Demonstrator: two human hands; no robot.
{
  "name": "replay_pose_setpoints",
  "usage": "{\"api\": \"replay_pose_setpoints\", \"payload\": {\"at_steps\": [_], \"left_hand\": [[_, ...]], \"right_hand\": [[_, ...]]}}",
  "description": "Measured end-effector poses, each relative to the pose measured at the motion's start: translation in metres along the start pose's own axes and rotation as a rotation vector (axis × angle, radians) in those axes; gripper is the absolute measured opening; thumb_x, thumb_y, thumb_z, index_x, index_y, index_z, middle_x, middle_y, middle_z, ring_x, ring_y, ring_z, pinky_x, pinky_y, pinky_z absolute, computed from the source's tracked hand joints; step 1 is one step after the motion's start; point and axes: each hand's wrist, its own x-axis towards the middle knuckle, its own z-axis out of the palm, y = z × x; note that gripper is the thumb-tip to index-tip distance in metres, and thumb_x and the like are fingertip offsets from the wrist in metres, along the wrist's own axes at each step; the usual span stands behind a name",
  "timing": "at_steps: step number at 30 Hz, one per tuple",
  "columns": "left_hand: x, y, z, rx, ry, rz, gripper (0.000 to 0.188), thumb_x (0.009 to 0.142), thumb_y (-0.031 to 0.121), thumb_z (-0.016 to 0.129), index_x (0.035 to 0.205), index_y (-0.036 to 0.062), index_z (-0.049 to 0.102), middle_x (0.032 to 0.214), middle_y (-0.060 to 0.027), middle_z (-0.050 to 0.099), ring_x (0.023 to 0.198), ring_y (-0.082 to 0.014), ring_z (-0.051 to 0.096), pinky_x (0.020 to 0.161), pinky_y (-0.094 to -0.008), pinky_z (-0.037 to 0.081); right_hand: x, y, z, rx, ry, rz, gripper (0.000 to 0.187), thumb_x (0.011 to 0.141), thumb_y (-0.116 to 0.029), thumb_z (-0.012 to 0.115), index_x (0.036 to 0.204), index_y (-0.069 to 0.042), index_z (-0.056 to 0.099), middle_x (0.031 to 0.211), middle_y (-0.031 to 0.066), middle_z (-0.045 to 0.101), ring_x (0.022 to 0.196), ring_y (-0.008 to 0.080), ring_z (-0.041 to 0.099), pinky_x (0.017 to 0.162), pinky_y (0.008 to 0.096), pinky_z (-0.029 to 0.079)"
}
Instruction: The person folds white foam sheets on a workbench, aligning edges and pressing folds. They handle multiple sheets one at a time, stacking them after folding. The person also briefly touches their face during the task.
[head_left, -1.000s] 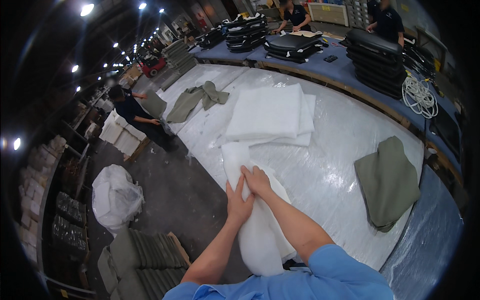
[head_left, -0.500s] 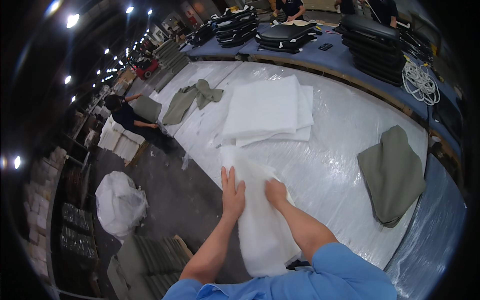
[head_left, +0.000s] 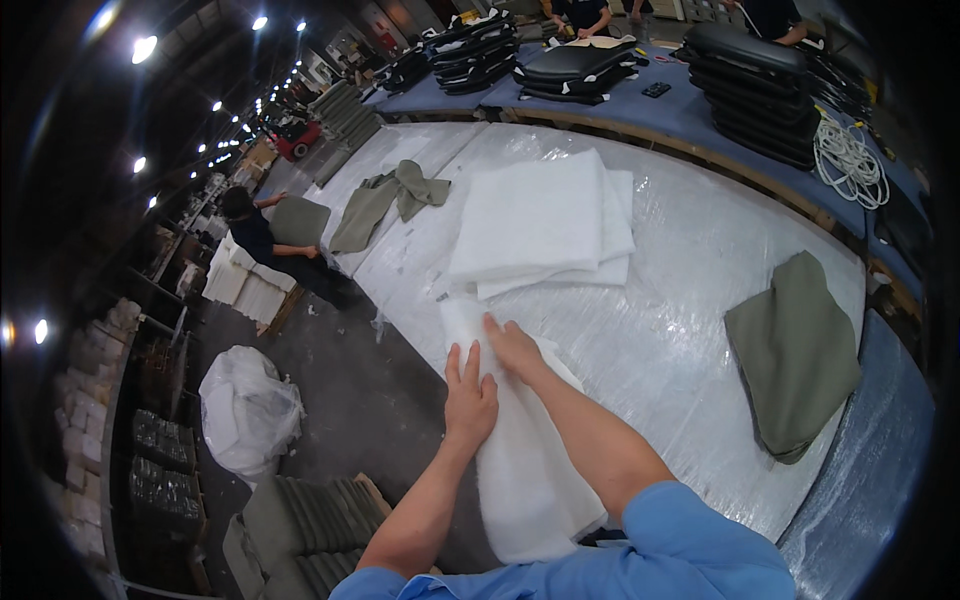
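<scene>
A long piece of soft white batting (head_left: 535, 480) lies lengthwise in front of me along the table's left edge, its near end against my body. My left hand (head_left: 470, 402) rests on its left side, fingers stretched out and somewhat apart. Higher up on the batting is my right hand (head_left: 514, 350), its fingers bent and pressed into the material, one fingertip pointing left; its other fingertips are hidden. Just beyond both hands, flat white batting sheets (head_left: 530, 215) lie stacked on the plastic-covered table (head_left: 670, 370).
Folded grey-green cloth (head_left: 795, 355) lies at the right, another cloth (head_left: 385, 205) far left. Grey-green cushions (head_left: 300, 530) and a white plastic bundle (head_left: 248, 410) stand lower left. A co-worker (head_left: 275, 240) holds a grey-green piece. Black cushions (head_left: 755, 95) pile on the blue table (head_left: 660, 115).
My right hand has moved left and farther away across the batting, closer to my left hand. My left hand stays nearly in place. The view has shifted slightly.
</scene>
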Motion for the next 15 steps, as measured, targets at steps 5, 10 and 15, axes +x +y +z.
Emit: {"api": "replay_pose_setpoints", "payload": {"at_steps": [5, 10, 15], "left_hand": [[-0.009, -0.013, -0.008, 0.057, 0.012, -0.051, 0.056, 0.1, 0.018, 0.052, 0.155, 0.0135, 0.044, 0.164, -0.0198, 0.024, 0.145, -0.0386, 0.04, 0.112, -0.042, 0.043], [-0.003, -0.015, -0.005, 0.021, -0.018, -0.029, 0.052, 0.1, 0.017, 0.051, 0.151, 0.0107, 0.049, 0.164, -0.0182, 0.027, 0.144, -0.0359, 0.042, 0.111, -0.0403, 0.042], [-0.01, -0.021, -0.013, 0.003, -0.025, -0.077, 0.05, 0.1, 0.017, 0.051, 0.15, 0.0087, 0.051, 0.165, -0.0181, 0.027, 0.144, -0.0341, 0.042, 0.112, -0.0391, 0.042]], "right_hand": [[-0.026, -0.007, 0.011, -0.119, -0.146, -0.166, 0.06, 0.103, -0.053, 0.045, 0.102, 0.001, 0.071, 0.102, 0.0283, 0.071, 0.102, 0.0452, 0.067, 0.09, 0.0513, 0.049], [-0.015, 0.011, 0.007, -0.169, -0.153, -0.078, 0.057, 0.104, -0.052, 0.044, 0.107, -0.003, 0.073, 0.112, 0.0249, 0.071, 0.106, 0.043, 0.067, 0.095, 0.0512, 0.051], [-0.017, 0.032, 0.021, -0.178, -0.118, -0.043, 0.058, 0.104, -0.05, 0.043, 0.099, 0.0, 0.072, 0.105, 0.0243, 0.072, 0.103, 0.0449, 0.066, 0.092, 0.0514, 0.049]]}}
